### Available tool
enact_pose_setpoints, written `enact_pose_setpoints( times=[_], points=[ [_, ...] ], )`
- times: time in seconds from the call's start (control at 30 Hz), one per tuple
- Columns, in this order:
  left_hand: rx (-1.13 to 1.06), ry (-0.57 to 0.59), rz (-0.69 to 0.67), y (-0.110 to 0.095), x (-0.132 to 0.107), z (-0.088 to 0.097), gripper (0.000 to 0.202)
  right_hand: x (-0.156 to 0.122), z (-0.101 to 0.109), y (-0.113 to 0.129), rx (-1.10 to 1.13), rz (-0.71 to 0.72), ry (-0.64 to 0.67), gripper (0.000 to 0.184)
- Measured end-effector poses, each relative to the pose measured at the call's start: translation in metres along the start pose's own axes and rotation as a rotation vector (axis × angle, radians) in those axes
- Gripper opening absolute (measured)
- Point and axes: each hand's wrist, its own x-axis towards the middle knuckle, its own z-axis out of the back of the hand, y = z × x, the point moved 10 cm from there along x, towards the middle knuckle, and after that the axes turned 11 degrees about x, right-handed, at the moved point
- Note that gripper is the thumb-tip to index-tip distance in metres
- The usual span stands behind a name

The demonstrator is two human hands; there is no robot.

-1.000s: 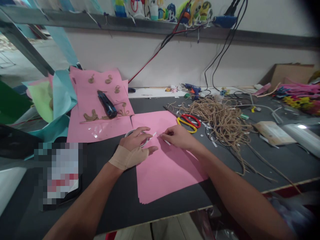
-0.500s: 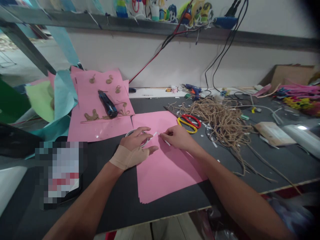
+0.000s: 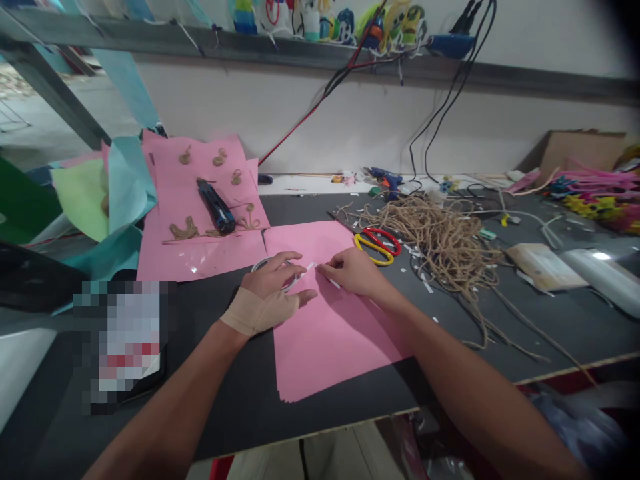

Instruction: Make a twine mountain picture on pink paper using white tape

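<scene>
White ring (image 3: pixel 259 263) partly out of sight behind bandaged left hand (image 3: pixel 269 291)

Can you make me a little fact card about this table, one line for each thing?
Left hand: tan wrap at wrist, thumb and fingers apart
Right hand: fingers bent together; grip too small to tell
Between hands: small white strip
Under hands: pink sheets
Beside right hand: scissors, red and yellow handles
Beyond scissors: tangled brown cord
Back left: dark tool on more pink paper
</scene>
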Motion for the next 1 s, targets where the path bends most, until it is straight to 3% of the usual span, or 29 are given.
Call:
enact_pose_setpoints(
  times=[0.43,0.67,1.0],
  points=[
    [0.016,-0.033,-0.025,-0.001,0.000,0.001,0.033,0.003,-0.002,0.003,-0.042,-0.009,0.003,0.044],
    [0.007,-0.049,-0.016,-0.001,-0.001,0.002,0.032,0.005,0.003,-0.004,-0.039,-0.014,-0.097,0.029],
    [-0.008,-0.057,-0.023,0.003,0.000,-0.001,0.031,0.003,-0.005,-0.018,0.117,-0.097,0.128,0.030]
  ],
)
